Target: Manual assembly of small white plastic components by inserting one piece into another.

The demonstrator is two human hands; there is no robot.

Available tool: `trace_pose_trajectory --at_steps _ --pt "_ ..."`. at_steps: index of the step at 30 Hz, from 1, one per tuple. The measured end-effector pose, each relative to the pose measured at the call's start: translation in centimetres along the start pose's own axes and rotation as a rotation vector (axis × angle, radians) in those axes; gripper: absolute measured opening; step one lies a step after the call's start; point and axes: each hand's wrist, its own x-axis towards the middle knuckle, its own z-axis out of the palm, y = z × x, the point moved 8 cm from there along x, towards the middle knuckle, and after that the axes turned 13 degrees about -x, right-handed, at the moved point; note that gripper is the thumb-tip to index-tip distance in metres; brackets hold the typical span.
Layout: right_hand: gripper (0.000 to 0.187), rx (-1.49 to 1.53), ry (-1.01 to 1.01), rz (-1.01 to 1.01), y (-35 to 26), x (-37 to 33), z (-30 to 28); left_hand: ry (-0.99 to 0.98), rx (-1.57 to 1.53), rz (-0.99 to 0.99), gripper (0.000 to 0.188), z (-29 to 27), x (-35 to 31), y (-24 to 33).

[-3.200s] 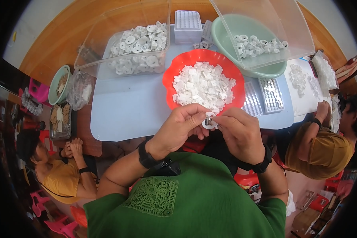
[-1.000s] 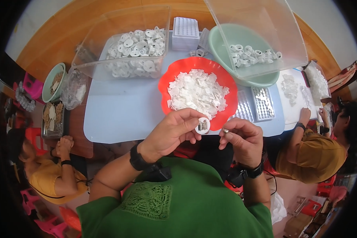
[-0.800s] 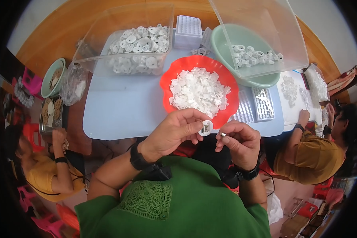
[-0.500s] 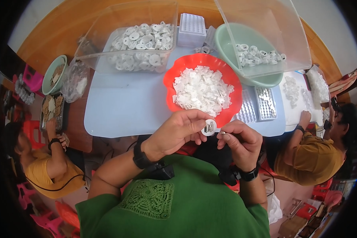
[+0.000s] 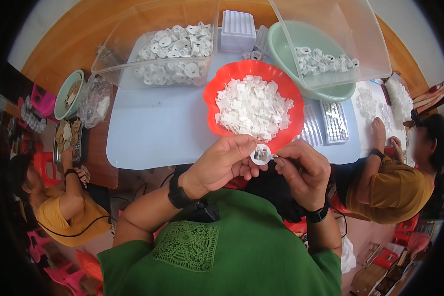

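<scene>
My left hand (image 5: 224, 165) grips a small round white plastic housing (image 5: 261, 154) by its edge, between thumb and fingers, with its hollow side showing. Inside the housing are a few small parts, too small to name. Thumb and forefinger of my right hand (image 5: 306, 170) pinch a tiny pale piece (image 5: 275, 156) right at the housing's right rim. Whether that piece touches the rim I cannot tell. Just beyond both hands is a red scalloped bowl (image 5: 211, 98) heaped with small white plastic pieces (image 5: 254, 106).
A clear bin (image 5: 108, 69) of round white parts stands far left on the blue tabletop (image 5: 153, 123). Stacked white trays (image 5: 238, 32), a green basin (image 5: 281, 49) and another clear bin (image 5: 350, 39) stand behind. Trays of round pieces (image 5: 335, 122) lie right. Co-workers sit on both sides.
My right hand has brought the tiny piece leftward to the housing's rim. The housing in my left hand has turned slightly. The whole view has shifted a little.
</scene>
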Motion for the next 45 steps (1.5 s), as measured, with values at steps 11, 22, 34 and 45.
trace_pose_trajectory --at_steps 11,22,34,45 --pt "0.011 0.386 0.026 0.309 2.4 -1.2 0.9 0.017 0.037 0.010 0.034 0.1 0.1 -0.1" --pt "0.012 0.436 -0.048 0.304 2.2 -0.9 1.0 0.017 0.044 0.049 0.027 -0.2 0.1 0.1" --pt "0.013 -0.073 -0.104 -0.063 -0.2 0.8 0.7 0.057 0.044 0.069 0.024 -0.2 0.6 0.1" --pt "0.017 -0.222 -0.053 -0.139 -0.7 0.8 1.1 0.049 0.163 0.072 0.022 -0.3 0.6 0.0"
